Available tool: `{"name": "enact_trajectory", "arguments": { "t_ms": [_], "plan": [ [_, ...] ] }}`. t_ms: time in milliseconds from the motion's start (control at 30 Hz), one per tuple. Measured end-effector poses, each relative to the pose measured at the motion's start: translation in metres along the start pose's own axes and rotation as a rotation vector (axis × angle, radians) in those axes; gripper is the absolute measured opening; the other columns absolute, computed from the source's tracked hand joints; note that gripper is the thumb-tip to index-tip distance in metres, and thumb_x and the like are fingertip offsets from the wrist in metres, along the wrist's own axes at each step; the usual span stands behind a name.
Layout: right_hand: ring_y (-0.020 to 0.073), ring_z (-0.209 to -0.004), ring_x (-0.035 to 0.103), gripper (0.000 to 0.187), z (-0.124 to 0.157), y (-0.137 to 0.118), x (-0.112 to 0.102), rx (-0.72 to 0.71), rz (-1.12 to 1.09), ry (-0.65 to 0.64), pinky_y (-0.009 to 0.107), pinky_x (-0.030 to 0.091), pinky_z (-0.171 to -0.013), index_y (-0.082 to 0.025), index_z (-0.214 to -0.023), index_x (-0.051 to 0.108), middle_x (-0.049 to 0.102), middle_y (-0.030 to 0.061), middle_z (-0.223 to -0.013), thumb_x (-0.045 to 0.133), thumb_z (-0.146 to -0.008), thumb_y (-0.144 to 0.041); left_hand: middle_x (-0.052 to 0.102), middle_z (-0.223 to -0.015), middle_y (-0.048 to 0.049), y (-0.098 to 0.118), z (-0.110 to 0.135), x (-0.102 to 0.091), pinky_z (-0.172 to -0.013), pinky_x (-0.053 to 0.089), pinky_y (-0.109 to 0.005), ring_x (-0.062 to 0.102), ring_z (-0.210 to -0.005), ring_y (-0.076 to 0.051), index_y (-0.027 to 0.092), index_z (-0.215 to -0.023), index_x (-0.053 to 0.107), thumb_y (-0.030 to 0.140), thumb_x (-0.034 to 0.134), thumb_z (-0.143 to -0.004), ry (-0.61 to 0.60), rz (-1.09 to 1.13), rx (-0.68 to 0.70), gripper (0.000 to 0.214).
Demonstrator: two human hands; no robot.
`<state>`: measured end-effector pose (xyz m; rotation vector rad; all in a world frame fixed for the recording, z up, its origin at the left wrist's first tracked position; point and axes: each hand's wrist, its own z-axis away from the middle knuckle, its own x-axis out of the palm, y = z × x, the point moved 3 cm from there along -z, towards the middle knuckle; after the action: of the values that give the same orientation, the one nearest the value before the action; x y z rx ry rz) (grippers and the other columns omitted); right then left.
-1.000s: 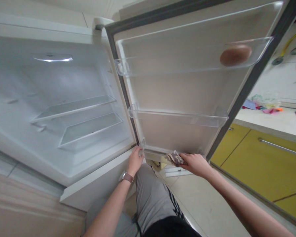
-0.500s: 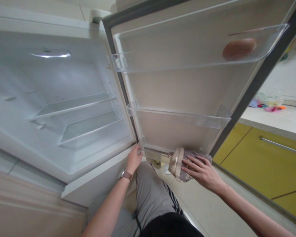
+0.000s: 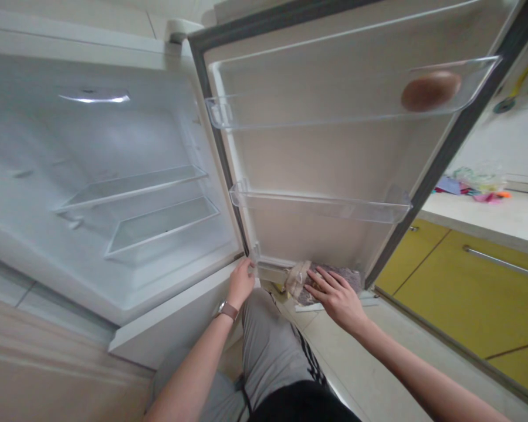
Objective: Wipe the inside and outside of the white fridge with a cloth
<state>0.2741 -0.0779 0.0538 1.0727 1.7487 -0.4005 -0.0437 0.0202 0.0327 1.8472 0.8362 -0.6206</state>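
Observation:
A fridge door (image 3: 317,158) stands wide open before me. My right hand (image 3: 334,293) presses a folded greyish-purple patterned cloth (image 3: 298,280) with a beige border over the right part of the lowest door shelf, fingers spread across its top. At the shelf's left end, close to the hinge side, my left hand (image 3: 243,278) has its fingers curled around the corner of the bottom door shelf (image 3: 273,272). Most of that shelf is hidden behind the cloth and hand.
Clear bins (image 3: 321,210) cross the door; a brown rounded thing (image 3: 430,91) shows in the top one. The fridge interior (image 3: 127,140) with glass shelves is at left. Yellow cabinets (image 3: 457,281) and a counter (image 3: 510,217) with colourful items stand at right.
My right hand and the cloth have moved left along the bottom door shelf. The door has shifted slightly in view. My left hand stays at the shelf's corner.

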Motion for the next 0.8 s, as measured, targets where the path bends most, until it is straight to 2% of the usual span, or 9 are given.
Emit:
{"name": "enact_trajectory", "arguments": {
  "t_ms": [100,233,333,400,467,567,667,800],
  "plan": [
    [0.0306,-0.143,0.050,0.039,-0.042,-0.024,0.014,-0.020,-0.017,0.031,0.044,0.043,-0.105,-0.033,-0.134,0.071,0.049,0.0003,-0.161,0.068,-0.098,-0.022,0.070,-0.120,-0.0069,-0.001,-0.001,-0.001,-0.105,0.049,-0.032,0.066,-0.117,-0.023,0.020,-0.102,0.065,-0.012,0.044,-0.070,-0.018,0.007,-0.008,0.050],
    [0.0306,-0.137,0.052,0.034,-0.094,-0.059,0.035,-0.064,-0.023,0.033,0.044,0.047,-0.098,-0.031,-0.133,0.071,0.051,-0.0001,-0.160,0.064,-0.101,-0.024,0.071,-0.122,-0.0072,-0.002,-0.004,-0.003,-0.105,0.048,-0.031,0.066,-0.119,-0.023,0.019,-0.107,0.068,-0.012,0.046,-0.071,-0.053,0.012,-0.007,0.052],
    [0.0305,-0.138,0.051,0.031,-0.117,-0.080,0.047,-0.087,-0.010,0.066,0.045,0.047,-0.097,-0.027,-0.132,0.071,0.050,0.0012,-0.161,0.059,-0.103,-0.025,0.072,-0.124,-0.0092,-0.002,-0.006,-0.005,-0.102,0.050,-0.030,0.067,-0.117,-0.023,0.019,-0.114,0.070,-0.009,0.048,-0.077,-0.062,0.001,-0.005,0.051],
    [0.0300,-0.139,0.050,0.029,-0.121,-0.087,0.051,-0.098,0.008,0.090,0.044,0.046,-0.098,-0.025,-0.130,0.072,0.050,0.0013,-0.161,0.057,-0.104,-0.024,0.072,-0.123,-0.0102,-0.002,-0.006,-0.006,-0.100,0.050,-0.030,0.067,-0.116,-0.024,0.018,-0.115,0.070,-0.006,0.048,-0.081,-0.061,-0.003,-0.001,0.048],
    [0.0290,-0.139,0.049,0.028,-0.116,-0.086,0.052,-0.108,0.024,0.110,0.043,0.044,-0.099,-0.024,-0.128,0.073,0.049,0.0002,-0.162,0.057,-0.104,-0.024,0.073,-0.121,-0.0104,-0.003,-0.006,-0.006,-0.099,0.051,-0.031,0.068,-0.115,-0.025,0.018,-0.112,0.071,-0.005,0.048,-0.082,-0.059,-0.003,0.000,0.044],
    [0.0280,-0.141,0.048,0.028,-0.091,-0.069,0.047,-0.103,0.035,0.122,0.043,0.042,-0.101,-0.026,-0.127,0.074,0.049,-0.0021,-0.162,0.060,-0.103,-0.023,0.073,-0.119,-0.0085,-0.005,-0.004,-0.005,-0.101,0.050,-0.032,0.068,-0.114,-0.024,0.018,-0.108,0.070,-0.007,0.047,-0.077,-0.058,0.015,0.002,0.046],
    [0.0276,-0.140,0.049,0.031,-0.051,-0.036,0.035,-0.071,0.020,0.124,0.043,0.040,-0.102,-0.029,-0.128,0.074,0.051,-0.0032,-0.160,0.064,-0.100,-0.018,0.072,-0.121,-0.0069,-0.007,-0.002,-0.002,-0.104,0.050,-0.032,0.068,-0.114,-0.022,0.019,-0.108,0.067,-0.010,0.044,-0.069,-0.055,0.052,0.013,0.054],
    [0.0290,-0.138,0.053,0.039,0.018,0.024,0.014,0.048,0.008,0.173,0.045,0.035,-0.107,-0.035,-0.128,0.075,0.058,-0.0019,-0.154,0.065,-0.097,-0.013,0.071,-0.123,-0.0072,-0.005,-0.003,0.001,-0.104,0.051,-0.033,0.069,-0.112,-0.022,0.019,-0.107,0.066,-0.009,0.043,-0.067,-0.049,0.055,0.022,0.055]
  ]
}}
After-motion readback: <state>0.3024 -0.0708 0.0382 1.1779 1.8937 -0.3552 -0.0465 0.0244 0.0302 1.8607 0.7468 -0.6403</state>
